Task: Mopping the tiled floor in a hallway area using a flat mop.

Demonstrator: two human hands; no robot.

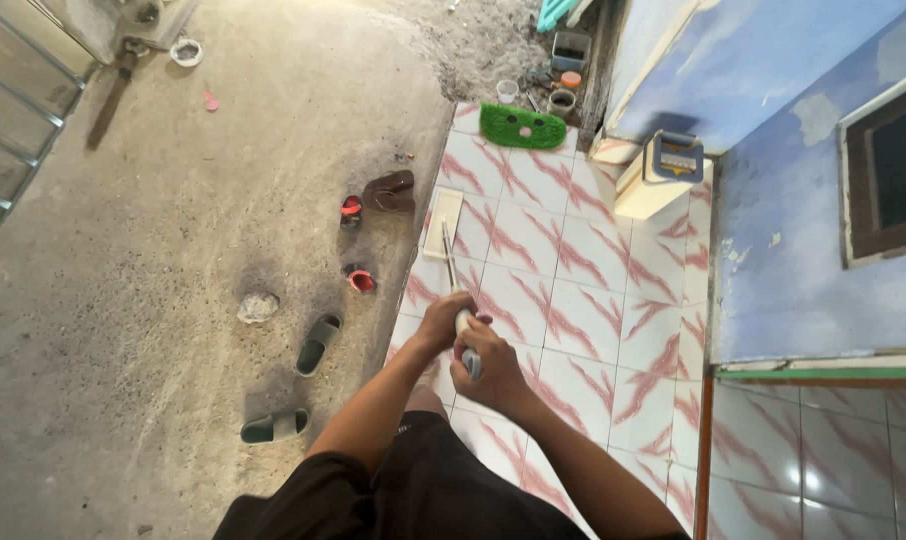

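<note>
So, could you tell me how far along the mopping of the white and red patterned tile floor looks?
Done: cannot tell; no wet or cleaned patch stands out on the white and red patterned tile floor. In hand: left hand and right hand both grip the long-handled flat mop, its pale head by the tiles' left edge. Left: apparently the whole floor.

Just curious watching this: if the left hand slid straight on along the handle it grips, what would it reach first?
Probably the flat white mop head at the handle's far end on the tiled floor; the left hand points that way, though depth is uncertain.
</note>
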